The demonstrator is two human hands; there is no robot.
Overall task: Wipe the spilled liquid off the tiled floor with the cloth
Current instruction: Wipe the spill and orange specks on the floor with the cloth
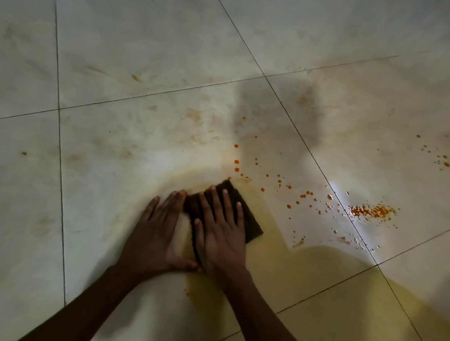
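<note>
Two bare forearms are reaching forward over the tiled floor (120,52). Lying flat with straight fingers, the right hand (220,238) is pressing down on the dark cloth (249,221). Just left of the cloth, the left hand (155,235) is resting flat, fingers straight, its fingertips touching the cloth's edge. Orange droplets (370,210) are lying scattered to the cloth's right, and a yellowish smear (277,270) is spreading beside it.

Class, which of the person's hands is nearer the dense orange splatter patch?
Right. The right hand presses the cloth, left of the patch; the left hand lies farther left.
</note>
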